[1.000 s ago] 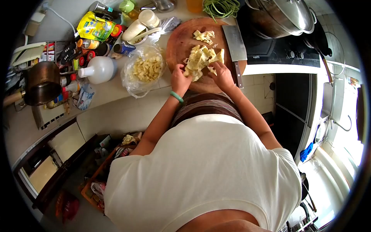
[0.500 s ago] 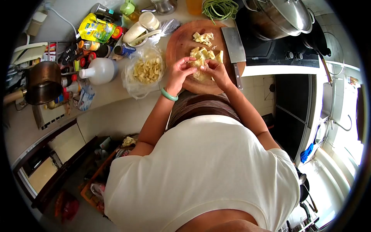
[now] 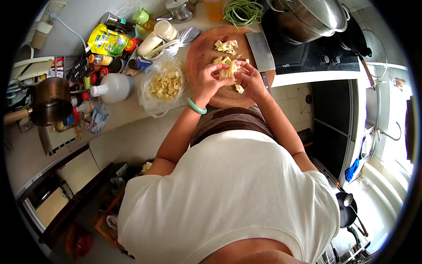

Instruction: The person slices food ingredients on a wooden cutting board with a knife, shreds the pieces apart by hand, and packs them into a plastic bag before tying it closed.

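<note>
Over the round wooden board (image 3: 200, 53), my left hand (image 3: 210, 82) and my right hand (image 3: 252, 80) hold a pale yellow, folded piece (image 3: 227, 72) between their fingers. More of the same crumpled food (image 3: 226, 46) lies at the back of the board, and a small scrap (image 3: 239, 89) is near my right hand. A cleaver (image 3: 260, 52) rests along the board's right side. Left of the board, an open clear plastic bag (image 3: 147, 97) holds many cut yellow pieces (image 3: 166, 86).
Green beans (image 3: 243, 12) lie behind the board. A large lidded pot (image 3: 307, 20) stands on the black stove (image 3: 299, 57) at the right. A white jug (image 3: 115, 88), a yellow pouch (image 3: 107, 40) and a small brown pot (image 3: 51, 101) are at the left.
My hands have come together and lifted a yellow piece off the board, turning it between the fingers. The view has shifted slightly.
</note>
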Demonstrator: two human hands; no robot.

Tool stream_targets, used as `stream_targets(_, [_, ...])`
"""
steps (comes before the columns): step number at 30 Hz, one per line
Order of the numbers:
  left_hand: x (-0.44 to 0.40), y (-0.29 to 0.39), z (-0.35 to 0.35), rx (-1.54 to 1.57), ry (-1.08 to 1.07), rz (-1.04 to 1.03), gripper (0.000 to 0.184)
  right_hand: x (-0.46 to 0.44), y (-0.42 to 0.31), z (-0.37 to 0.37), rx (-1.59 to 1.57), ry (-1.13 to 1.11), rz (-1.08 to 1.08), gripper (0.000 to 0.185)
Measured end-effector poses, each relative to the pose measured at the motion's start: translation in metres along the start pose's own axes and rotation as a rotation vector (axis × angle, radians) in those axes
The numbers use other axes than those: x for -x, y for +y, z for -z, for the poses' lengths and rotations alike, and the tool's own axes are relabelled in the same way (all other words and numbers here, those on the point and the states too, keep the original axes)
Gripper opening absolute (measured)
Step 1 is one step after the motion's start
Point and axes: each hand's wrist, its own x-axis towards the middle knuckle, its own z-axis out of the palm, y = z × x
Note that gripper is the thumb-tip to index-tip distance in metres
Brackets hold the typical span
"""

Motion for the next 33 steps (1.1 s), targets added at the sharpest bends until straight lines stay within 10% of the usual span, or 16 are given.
stream_targets(3, [0.003,0.004,-0.011,-0.510,0.205,-0.406,0.042,0.001,0.001,0.003,-0.005,-0.011,0.042,0.031])
stream_targets(17, [0.003,0.016,0.013,-0.423,-0.111,-0.526,0.043,0.003,-0.027,-0.011,-0.286,-0.037,-0.185,0.027])
stream_targets(33, [-0.008,0.010,0.006,-0.384,0.033,-0.641,0.020,0.013,-0.034,-0.017,-0.056,-0.084,-0.073,0.045])
